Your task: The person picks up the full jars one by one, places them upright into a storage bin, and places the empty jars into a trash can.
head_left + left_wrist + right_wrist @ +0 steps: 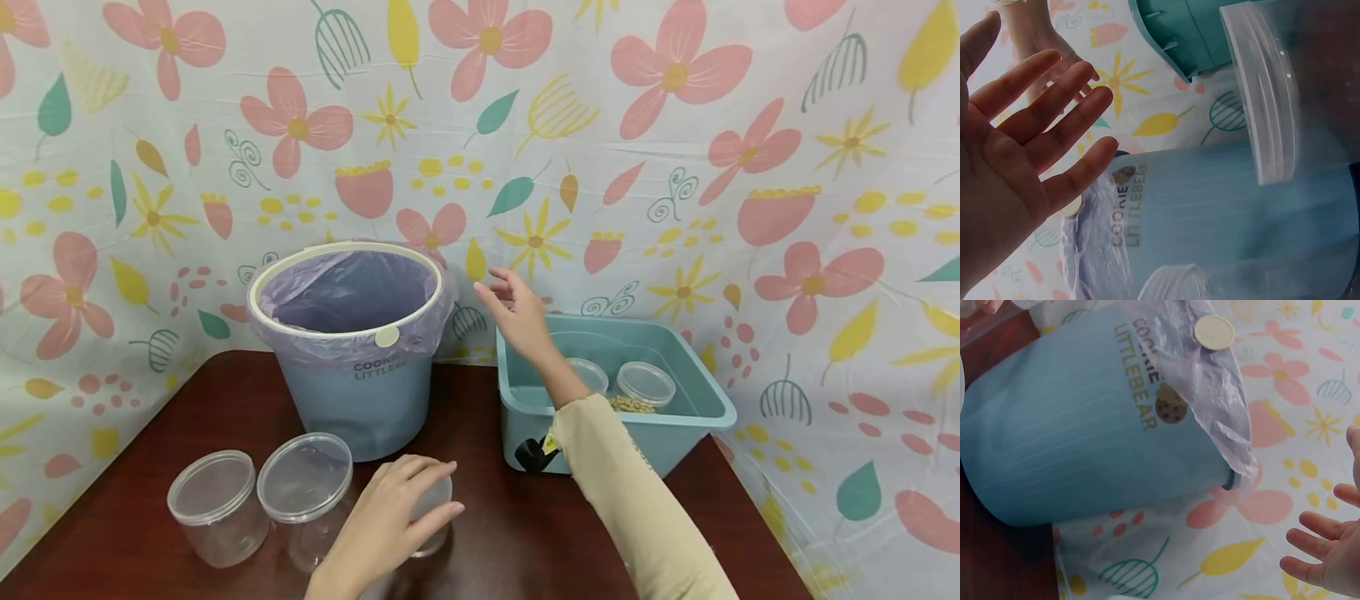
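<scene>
Sitting in tub (523, 423): clear jars (647, 383), tan grains (628, 406). Lining bin (360, 417): bag (330, 348).

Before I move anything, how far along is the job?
Apparently done: a purple bag lines the bin, and two clear containers sit in the blue tub.
In hand: nothing; the left hand hovers by the rightmost jar, the right hand is raised near the tub.
Probably left: three clear jars outside the tub; where they belong doesn't show.
</scene>
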Available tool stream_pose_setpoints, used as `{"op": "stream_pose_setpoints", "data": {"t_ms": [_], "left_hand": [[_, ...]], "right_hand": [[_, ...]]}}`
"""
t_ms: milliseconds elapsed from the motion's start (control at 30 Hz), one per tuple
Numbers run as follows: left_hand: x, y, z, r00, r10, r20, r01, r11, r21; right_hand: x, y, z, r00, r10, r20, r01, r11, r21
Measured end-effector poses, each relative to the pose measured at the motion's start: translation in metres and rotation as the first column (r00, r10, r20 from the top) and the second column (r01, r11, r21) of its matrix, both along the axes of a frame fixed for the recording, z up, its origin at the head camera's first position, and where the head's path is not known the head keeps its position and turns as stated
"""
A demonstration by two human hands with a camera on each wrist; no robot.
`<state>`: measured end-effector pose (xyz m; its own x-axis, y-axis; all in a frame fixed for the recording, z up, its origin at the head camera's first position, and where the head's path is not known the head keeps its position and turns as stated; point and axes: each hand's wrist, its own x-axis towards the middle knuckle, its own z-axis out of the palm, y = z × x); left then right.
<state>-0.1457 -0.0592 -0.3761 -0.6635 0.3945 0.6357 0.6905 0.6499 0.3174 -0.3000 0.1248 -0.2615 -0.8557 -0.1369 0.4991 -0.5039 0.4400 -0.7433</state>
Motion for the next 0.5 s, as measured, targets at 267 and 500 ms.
{"op": "stream_pose_setpoints", "data": {"t_ms": [267, 500], "left_hand": [[0.004, -0.004, -0.001, 0.998, -0.008, -0.061, 0.009, 1.000, 0.016], [0.010, -0.009, 0.000, 1.000, 0.024, -0.007, -0.024, 1.000, 0.012]], "right_hand": [[0.001, -0.012, 0.003, 0.999, 0.046, -0.015, -0.046, 0.999, 0.029], [0.001, -0.025, -0.001, 0.999, 0.044, 0.002, -0.044, 0.998, 0.055]]}}
